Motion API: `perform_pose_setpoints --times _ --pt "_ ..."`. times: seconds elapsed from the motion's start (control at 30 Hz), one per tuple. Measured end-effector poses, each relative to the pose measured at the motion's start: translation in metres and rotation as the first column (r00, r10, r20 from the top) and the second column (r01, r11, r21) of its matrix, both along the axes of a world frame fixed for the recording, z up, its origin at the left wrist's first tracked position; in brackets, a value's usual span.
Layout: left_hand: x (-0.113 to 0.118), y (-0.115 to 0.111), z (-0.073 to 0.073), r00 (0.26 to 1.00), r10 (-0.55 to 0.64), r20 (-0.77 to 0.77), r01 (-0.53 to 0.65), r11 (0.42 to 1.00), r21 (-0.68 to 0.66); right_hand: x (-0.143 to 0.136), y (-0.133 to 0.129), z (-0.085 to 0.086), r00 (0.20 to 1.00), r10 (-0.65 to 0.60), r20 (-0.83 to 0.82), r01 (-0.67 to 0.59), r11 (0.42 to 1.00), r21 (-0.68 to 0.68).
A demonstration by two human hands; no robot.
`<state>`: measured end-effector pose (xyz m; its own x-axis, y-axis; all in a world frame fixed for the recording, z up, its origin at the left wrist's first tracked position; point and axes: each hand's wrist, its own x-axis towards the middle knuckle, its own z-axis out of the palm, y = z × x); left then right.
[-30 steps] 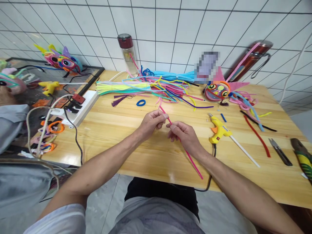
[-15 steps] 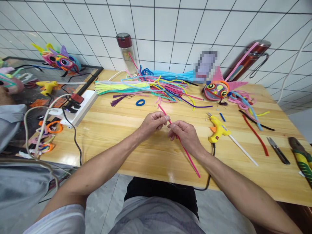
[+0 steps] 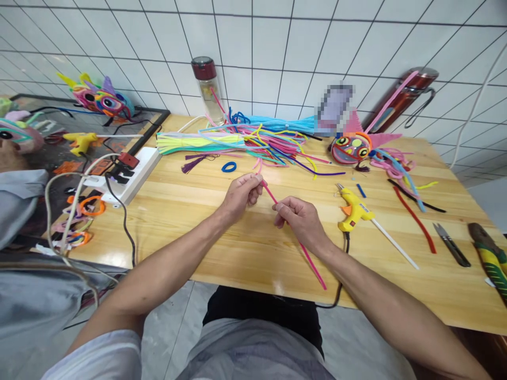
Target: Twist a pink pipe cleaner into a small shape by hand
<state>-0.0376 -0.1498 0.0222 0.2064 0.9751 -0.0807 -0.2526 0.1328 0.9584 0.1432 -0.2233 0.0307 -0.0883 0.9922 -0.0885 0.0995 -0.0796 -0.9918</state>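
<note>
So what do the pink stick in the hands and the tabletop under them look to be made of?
The thin pink stick, pinched by the left hand and right hand, looks like a fuzzy pipe cleaner: matte, slim as wire, like the bent ones piled behind. The pale yellow table looks like varnished wood: grain lines and glossy reflections.

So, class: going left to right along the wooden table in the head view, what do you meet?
White power strip → left hand → right hand → yellow glue gun → red pipe cleaner → small scissors

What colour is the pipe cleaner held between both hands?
Bright pink pipe cleaner, pinched by left hand and right hand; head view.
</note>
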Motion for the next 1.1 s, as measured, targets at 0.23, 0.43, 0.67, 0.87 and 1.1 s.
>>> perform_pose_setpoints --times 0.23,0.43,0.67,0.87,1.1 --pt "-0.0002 0.0020 0.0033 0.999 0.040 0.031 -0.040 0.999 -0.014 -0.0003 -0.0003 -0.0039 0.999 0.005 0.047 -0.006 1.000 0.025" --pt "-0.0012 0.0020 0.0025 0.996 0.059 0.065 -0.057 0.998 -0.024 -0.0003 0.0002 -0.0065 0.997 0.019 0.075 -0.022 0.999 0.041" --pt "-0.0012 0.0013 0.0077 0.997 0.037 0.073 -0.032 0.997 -0.066 -0.0001 0.0012 -0.0029 0.999 0.009 0.050 -0.011 0.999 0.031" --pt "-0.0036 0.0028 0.0073 0.994 0.082 0.074 -0.081 0.997 -0.012 -0.0007 0.0004 -0.0016 0.999 -0.009 0.032 0.009 1.000 0.016" --pt "-0.0009 -0.0004 0.0060 0.994 0.074 0.078 -0.074 0.997 -0.006 -0.0002 0.0008 -0.0019 1.000 -0.020 0.017 0.020 1.000 0.019"
